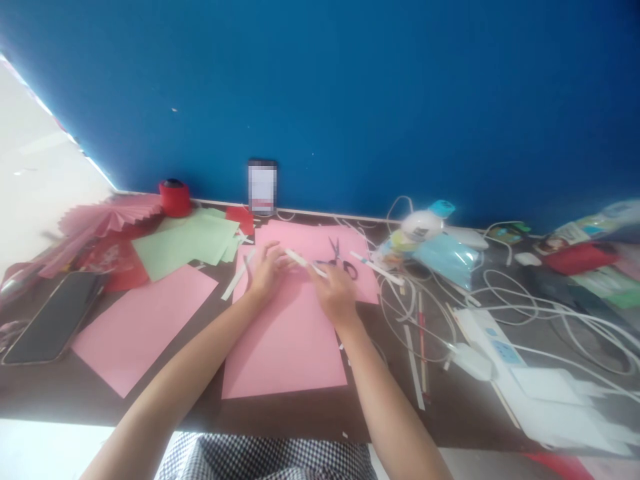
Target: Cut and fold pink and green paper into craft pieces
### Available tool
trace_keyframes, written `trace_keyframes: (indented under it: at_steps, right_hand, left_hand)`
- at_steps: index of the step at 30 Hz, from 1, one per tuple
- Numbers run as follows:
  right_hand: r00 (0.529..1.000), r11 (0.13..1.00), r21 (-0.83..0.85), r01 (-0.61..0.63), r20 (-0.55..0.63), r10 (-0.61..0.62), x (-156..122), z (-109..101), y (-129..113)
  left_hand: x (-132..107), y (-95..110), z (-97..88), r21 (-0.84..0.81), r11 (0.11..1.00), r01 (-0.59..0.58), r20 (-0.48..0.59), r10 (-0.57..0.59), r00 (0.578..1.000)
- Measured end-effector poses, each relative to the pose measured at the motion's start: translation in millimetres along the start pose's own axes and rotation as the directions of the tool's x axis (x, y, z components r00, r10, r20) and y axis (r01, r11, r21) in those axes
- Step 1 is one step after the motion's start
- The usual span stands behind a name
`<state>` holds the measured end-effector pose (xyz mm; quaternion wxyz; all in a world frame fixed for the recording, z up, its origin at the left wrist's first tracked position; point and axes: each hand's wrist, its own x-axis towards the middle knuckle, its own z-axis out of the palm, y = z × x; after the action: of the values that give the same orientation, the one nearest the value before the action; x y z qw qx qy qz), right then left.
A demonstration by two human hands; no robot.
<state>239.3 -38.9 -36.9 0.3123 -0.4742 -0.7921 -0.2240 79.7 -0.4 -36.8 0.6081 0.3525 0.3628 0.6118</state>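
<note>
Both hands work over a pink paper sheet [285, 347] on a dark table [200, 400]. My left hand [267, 270] and my right hand [336, 293] are closed on the two ends of a thin white paper strip [304, 261] that runs between them, just above the sheet. Black-handled scissors [340, 259] lie just beyond my right hand on another pink sheet [305, 237].
A second pink sheet [143, 327] and green sheets [187, 243] lie to the left, with a phone [53, 320], pink folded fans [107, 217] and a red tape roll [175, 197]. Another phone [262, 187] leans on the blue wall. White cables [500, 313], strips and bottles crowd the right.
</note>
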Motion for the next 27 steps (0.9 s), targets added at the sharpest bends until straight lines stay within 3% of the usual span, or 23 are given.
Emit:
trace_keyframes:
  at_steps: [4, 8, 12, 14, 16, 18, 21, 23, 27]
  right_hand:
    - [1.0, 1.0, -0.015, 0.015, -0.027, -0.015, 2.7, -4.6, -1.3]
    - [0.996, 0.997, 0.037, -0.068, -0.053, 0.07, 4.9, -5.9, -5.9]
    - [0.985, 0.982, 0.128, -0.142, -0.085, 0.153, 5.2, -3.4, -8.2]
    - [0.982, 0.978, 0.142, -0.152, -0.093, 0.166, 4.9, -2.5, -8.0]
    - [0.979, 0.975, 0.15, -0.163, -0.096, 0.178, 4.5, -2.3, -7.6]
    - [0.979, 0.973, 0.159, -0.165, -0.091, 0.181, 4.1, -2.5, -7.6]
    - [0.982, 0.974, 0.163, -0.156, -0.081, 0.171, 3.8, -2.8, -8.3]
    - [0.983, 0.976, 0.159, -0.151, -0.078, 0.165, 3.7, -2.9, -8.8]
    - [0.984, 0.977, 0.163, -0.141, -0.083, 0.156, 3.8, -3.1, -8.8]
  left_hand:
    - [-4.6, 3.2, 4.9, -0.022, 0.998, 0.061, 0.105, -0.059, 0.993]
    - [-6.8, 1.2, 4.2, 0.072, 0.997, -0.006, 0.078, 0.0, 0.997]
    - [-6.0, 0.5, 1.6, 0.135, 0.988, -0.07, 0.162, 0.048, 0.986]
    - [-6.2, 1.0, 0.0, 0.238, 0.956, -0.173, 0.203, 0.125, 0.971]
    - [-7.3, 1.5, -1.6, 0.411, 0.839, -0.356, 0.258, 0.267, 0.928]
    - [-8.9, 1.5, -2.7, 0.574, 0.622, -0.533, 0.353, 0.399, 0.846]
    - [-10.4, -0.2, -2.4, 0.66, 0.357, -0.661, 0.496, 0.454, 0.74]
    - [-10.2, -2.1, -1.6, 0.668, 0.279, -0.69, 0.549, 0.441, 0.71]
    - [-8.8, -4.1, -1.0, 0.686, 0.2, -0.7, 0.583, 0.425, 0.692]
